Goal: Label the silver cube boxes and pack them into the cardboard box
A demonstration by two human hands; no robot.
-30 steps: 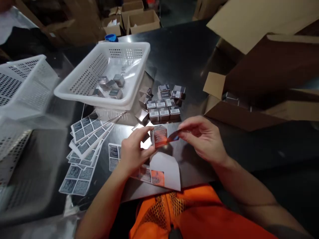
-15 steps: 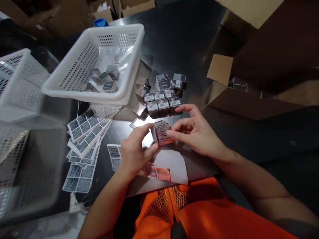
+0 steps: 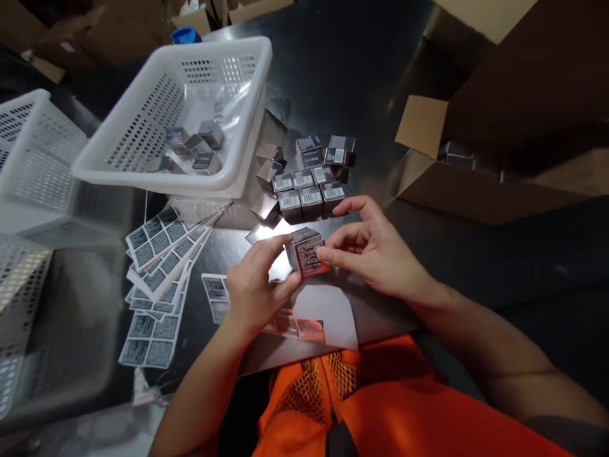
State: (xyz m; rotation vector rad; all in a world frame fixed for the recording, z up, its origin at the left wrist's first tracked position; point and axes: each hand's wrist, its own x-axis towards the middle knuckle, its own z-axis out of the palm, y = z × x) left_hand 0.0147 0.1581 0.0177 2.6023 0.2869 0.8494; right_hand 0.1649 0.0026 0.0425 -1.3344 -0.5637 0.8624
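My left hand (image 3: 254, 289) grips a small silver box (image 3: 304, 249) from the left, just above the dark table. My right hand (image 3: 375, 251) presses its fingertips on the printed label that covers the box's near face. Under my hands lies a white backing sheet (image 3: 328, 312) with a few labels left on it. Several more small silver boxes (image 3: 307, 190) with barcode labels stand grouped just beyond my hands.
A white perforated basket (image 3: 143, 127) at upper left holds several silver boxes. Fanned label sheets (image 3: 162, 254) lie left of my hands. Another white basket (image 3: 28, 146) is at the far left. An open cardboard carton (image 3: 457, 190) sits at right.
A second ago my right hand held a label beside the box; now the label lies on the box's face and the fingers press it. The view has tilted slightly down.
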